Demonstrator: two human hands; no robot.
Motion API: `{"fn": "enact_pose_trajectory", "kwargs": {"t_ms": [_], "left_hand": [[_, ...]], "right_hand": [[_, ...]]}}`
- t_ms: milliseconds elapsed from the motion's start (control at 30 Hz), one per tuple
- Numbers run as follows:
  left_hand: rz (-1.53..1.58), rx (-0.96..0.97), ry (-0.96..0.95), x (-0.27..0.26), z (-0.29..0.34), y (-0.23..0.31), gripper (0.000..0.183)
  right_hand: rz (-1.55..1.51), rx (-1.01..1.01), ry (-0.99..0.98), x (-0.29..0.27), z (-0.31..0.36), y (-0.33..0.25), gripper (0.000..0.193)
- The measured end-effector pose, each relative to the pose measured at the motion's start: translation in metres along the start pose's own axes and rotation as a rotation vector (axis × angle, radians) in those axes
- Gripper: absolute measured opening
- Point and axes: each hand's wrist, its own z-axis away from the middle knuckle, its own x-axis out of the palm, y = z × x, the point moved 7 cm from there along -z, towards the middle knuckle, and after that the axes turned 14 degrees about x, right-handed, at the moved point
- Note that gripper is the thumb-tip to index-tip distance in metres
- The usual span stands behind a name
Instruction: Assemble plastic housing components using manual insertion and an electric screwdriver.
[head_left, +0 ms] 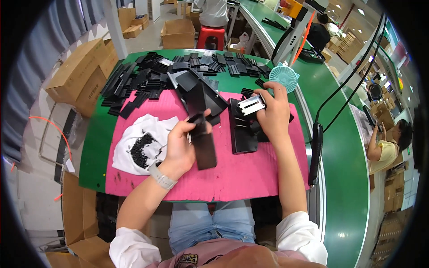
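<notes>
Two hands grip parts above the pink mat (pixel 250 178): the left hand (pixel 178 149) clasps a black bar (pixel 204 147), the right hand (pixel 272 111) pinches a silver-faced piece (pixel 251 105), which might slip onto the black block (pixel 243 134) beneath.

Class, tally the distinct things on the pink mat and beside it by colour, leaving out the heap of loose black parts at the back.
Black: 2, the flat part in the left hand, the block under the right hand
White: 1, cloth
Turquoise: 1, small fan
Total: 4

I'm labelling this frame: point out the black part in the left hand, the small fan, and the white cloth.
black flat part (pixel 204 149), head view, middle of its face.
small teal fan (pixel 283 77), head view, grille centre.
white cloth (pixel 127 154), head view, bare left area.
</notes>
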Motion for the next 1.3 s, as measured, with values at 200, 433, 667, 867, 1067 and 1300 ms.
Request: {"fn": "enact_pose_trajectory", "kwargs": {"t_ms": [200, 433, 667, 867, 1067, 1300], "left_hand": [[0.032, 0.031, 0.093, 0.001, 0.015, 0.003, 0.045], [-0.134, 0.223, 0.074, 0.009, 0.017, 0.015, 0.054], [-0.168, 0.183, 0.051, 0.014, 0.021, 0.014, 0.054], [-0.207, 0.199, 0.038, 0.011, 0.020, 0.012, 0.043], [-0.485, 0.347, 0.004, 0.006, 0.015, 0.021, 0.040], [-0.457, 0.477, 0.115, -0.001, 0.015, 0.032, 0.040]], "right_hand": [[-0.284, 0.117, -0.279, 0.011, 0.017, -0.029, 0.022], [-0.472, -0.026, -0.279, -0.008, 0.037, -0.065, 0.026], [-0.241, -0.161, -0.179, -0.005, 0.044, -0.073, 0.029], [-0.136, -0.298, -0.221, 0.007, 0.049, -0.075, 0.028], [-0.100, -0.280, -0.412, 0.029, 0.061, -0.077, 0.066], [-0.843, 0.529, -0.863, 0.033, 0.050, -0.043, 0.036]]}}
